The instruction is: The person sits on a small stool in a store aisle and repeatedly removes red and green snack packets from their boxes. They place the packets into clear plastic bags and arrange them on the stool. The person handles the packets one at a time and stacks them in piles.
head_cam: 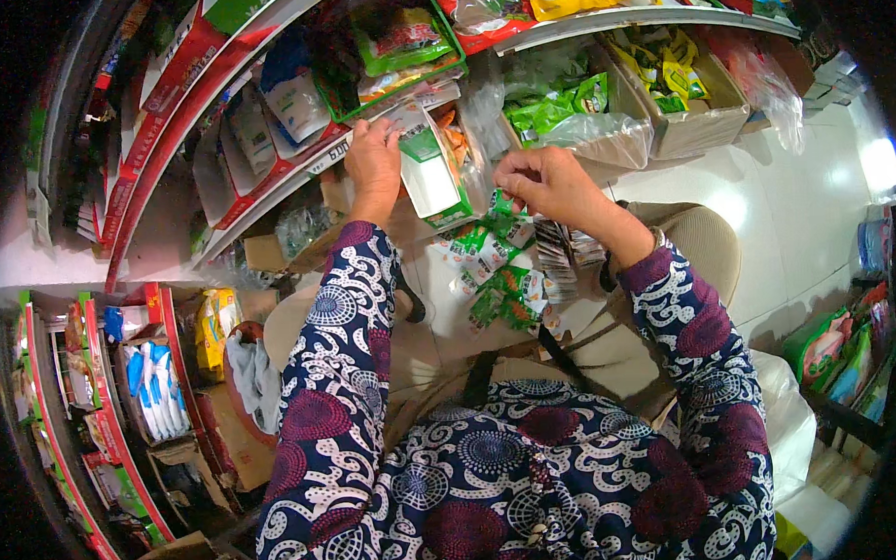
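My left hand [373,160] is at the shelf's front edge, beside the upper end of an open green-and-white carton [433,177]. Its fingers are bent, and whether they grip anything is hidden. My right hand [552,184] pinches the top of a small green sachet [500,204] to the right of the carton. Below it, several green-and-white sachets [503,278] lie loosely piled, some overlapping. Orange packets [452,139] show in a clear plastic bag along the carton's right side.
Cardboard boxes hold green bags [560,109] and yellow bags [670,72] under the upper shelf. A red-edged shelf [267,179] curves along the left, with a green basket [451,39] above. Stacked thin packets [554,258] stand by the sachets. A beige stool [702,245] is at right.
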The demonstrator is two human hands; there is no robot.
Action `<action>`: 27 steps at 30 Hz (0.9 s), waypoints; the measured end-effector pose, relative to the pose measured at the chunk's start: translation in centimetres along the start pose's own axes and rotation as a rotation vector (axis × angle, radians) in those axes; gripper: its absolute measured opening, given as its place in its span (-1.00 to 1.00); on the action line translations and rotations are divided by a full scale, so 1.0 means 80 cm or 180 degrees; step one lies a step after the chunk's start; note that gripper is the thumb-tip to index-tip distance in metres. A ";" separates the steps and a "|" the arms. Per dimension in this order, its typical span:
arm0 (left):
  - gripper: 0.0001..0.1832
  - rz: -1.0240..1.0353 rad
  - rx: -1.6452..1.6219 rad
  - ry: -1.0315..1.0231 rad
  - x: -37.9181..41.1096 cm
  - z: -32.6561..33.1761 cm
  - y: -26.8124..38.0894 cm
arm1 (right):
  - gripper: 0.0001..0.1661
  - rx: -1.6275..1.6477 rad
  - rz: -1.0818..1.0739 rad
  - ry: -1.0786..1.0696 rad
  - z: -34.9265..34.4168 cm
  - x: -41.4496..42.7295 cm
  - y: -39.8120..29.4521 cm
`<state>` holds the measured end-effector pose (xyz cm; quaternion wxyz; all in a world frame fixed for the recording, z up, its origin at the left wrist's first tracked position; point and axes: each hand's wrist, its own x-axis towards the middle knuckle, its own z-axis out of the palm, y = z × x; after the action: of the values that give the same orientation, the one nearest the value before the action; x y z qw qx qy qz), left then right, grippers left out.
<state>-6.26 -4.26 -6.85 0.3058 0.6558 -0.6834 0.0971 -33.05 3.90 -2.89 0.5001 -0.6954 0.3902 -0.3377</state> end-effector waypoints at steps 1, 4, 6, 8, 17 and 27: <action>-0.83 0.0014 0.0018 -0.0033 0.000 -0.001 0.000 | -0.81 0.0029 0.0001 0.0067 0.002 -0.001 -0.002; -0.84 0.0092 0.0082 -0.0086 0.002 0.002 -0.003 | -0.82 0.0052 -0.0029 0.0194 0.006 -0.005 -0.008; -0.83 0.0193 0.0136 -0.0055 0.005 0.006 -0.008 | -0.83 -0.0021 -0.0094 0.0180 0.007 -0.005 -0.006; -0.80 0.0238 0.0176 -0.0022 0.008 0.010 -0.010 | -0.80 -0.0096 -0.0126 0.0084 0.007 -0.005 0.002; -0.74 0.0037 0.0053 0.0226 0.003 0.004 -0.001 | -0.80 -0.0471 -0.0298 0.0153 0.010 -0.002 0.001; -0.87 -0.1456 -0.1538 0.0948 -0.116 0.003 -0.037 | -0.75 -0.0340 -0.0215 0.0512 -0.018 -0.003 -0.003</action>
<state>-3.93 3.02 -12.93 0.5618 0.6792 -0.4702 -0.0437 -34.33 3.51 -2.26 0.4177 -0.7045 0.4229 -0.3878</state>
